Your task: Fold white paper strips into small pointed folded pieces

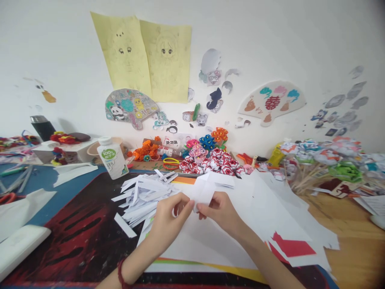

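Note:
Between my two hands is a small piece of white paper (203, 192), raised a little above the larger sheets. My left hand (174, 212) pinches its lower left side with thumb and fingers. On the other side, my right hand (221, 210) grips the lower right edge, thumb in front and fingers curled behind. Underneath lie large white sheets (198, 245), with orange, green and yellow edges showing below them. Left of the hands, a heap of cut white paper strips (147, 196) rests on the dark mat (81, 228).
A white glue bottle (112, 158) stands behind the strips. Paper flowers (210, 160) line the wall. Red paper pieces (293, 245) lie at right, near a bunch of flowers on sticks (327, 160). Red-handled scissors (11, 198) and a white case (24, 249) are at left.

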The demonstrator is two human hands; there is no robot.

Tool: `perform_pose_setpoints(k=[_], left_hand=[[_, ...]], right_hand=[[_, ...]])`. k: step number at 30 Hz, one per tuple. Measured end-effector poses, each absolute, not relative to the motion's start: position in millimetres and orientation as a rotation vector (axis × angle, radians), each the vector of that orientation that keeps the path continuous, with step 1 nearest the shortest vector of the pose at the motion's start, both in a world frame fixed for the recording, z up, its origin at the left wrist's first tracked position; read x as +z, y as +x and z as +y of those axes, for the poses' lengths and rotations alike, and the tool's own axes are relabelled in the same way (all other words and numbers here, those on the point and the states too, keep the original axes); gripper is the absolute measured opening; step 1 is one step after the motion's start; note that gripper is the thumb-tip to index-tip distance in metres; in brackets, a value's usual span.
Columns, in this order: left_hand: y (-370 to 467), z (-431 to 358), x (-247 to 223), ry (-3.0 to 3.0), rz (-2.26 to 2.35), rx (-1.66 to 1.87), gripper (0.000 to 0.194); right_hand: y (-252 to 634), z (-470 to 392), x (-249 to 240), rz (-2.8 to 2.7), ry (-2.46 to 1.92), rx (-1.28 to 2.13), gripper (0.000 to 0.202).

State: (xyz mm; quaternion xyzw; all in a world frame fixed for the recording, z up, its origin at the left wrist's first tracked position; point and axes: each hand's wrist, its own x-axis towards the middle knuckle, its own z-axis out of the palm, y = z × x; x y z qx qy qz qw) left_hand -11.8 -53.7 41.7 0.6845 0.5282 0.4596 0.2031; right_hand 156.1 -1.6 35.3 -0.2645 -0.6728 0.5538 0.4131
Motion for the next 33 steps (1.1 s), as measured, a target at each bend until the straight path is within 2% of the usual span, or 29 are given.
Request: perform_pose_setpoints(k=[4,33], left_hand=[[-13.9,-49.9,39.5,1.769,1.408,1.300,0.023],[-12.4,-51.9,44.1,1.856,1.350,1.234,0.032]], right_hand=[[156.7,-1.9,35.3,-1.681,-0.662,1.427,0.006],[158.6,1.3,34.7,-1.726,-0.670,1.400,0.016]])
